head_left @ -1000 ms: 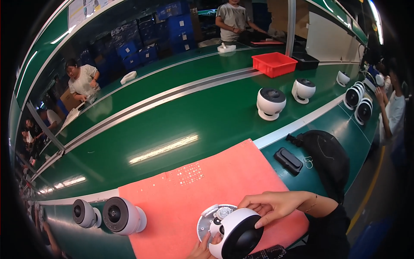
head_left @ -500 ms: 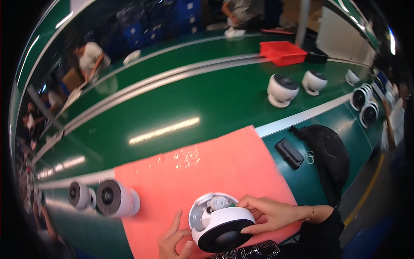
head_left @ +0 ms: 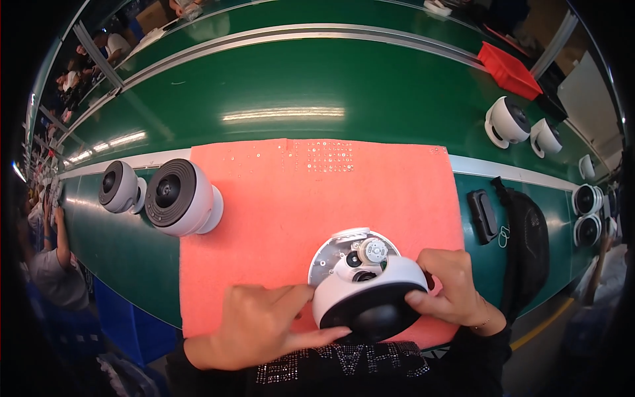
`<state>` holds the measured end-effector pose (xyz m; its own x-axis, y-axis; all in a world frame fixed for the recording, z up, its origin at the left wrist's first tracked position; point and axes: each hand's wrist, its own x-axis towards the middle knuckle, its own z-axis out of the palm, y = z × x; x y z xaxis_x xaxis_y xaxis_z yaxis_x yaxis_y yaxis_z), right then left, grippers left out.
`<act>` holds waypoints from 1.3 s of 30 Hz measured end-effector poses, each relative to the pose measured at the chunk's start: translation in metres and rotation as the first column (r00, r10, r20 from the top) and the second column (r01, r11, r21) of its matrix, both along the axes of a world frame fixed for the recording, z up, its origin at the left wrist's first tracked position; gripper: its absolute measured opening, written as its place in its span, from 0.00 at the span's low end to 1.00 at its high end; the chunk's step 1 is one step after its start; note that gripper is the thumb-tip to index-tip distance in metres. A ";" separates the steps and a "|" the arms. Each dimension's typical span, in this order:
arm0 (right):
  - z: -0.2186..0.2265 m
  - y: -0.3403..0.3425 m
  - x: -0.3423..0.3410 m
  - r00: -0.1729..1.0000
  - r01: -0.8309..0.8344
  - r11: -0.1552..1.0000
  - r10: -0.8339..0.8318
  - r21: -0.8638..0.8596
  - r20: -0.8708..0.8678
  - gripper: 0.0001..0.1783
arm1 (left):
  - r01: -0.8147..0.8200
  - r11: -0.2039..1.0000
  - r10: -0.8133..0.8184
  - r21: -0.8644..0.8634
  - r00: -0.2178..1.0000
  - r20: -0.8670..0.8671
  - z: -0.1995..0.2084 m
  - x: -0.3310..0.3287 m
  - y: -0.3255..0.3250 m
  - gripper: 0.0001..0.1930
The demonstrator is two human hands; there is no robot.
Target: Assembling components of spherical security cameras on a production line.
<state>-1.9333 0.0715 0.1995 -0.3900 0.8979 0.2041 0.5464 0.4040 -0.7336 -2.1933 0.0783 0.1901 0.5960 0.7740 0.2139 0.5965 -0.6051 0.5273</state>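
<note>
Hands (head_left: 254, 324) (head_left: 453, 284) half-curled, gripping white housing (head_left: 397, 272)

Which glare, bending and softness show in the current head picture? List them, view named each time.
Head view: a long pale streak of glare lies on the green worktop; head view: the metal rail bows into an arc; head view: the white-and-black device looks fairly clear, while the person at the left rim looks dim and soft.
</note>
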 end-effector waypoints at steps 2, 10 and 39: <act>0.002 0.003 -0.003 1.000 0.015 1.000 -0.015 -0.020 0.020 0.18 | 0.011 0.998 -0.009 -0.061 1.000 0.028 0.004 0.002 0.012 0.24; -0.017 0.024 -0.008 0.967 0.132 0.989 -0.113 -0.068 0.228 0.24 | 0.156 0.927 -0.211 -0.341 0.969 -0.131 0.010 0.005 0.077 0.27; 0.008 -0.002 -0.035 0.946 -0.065 0.971 -0.013 0.230 0.325 0.24 | 0.228 0.927 -0.278 -0.299 0.951 -0.137 -0.003 0.007 0.081 0.29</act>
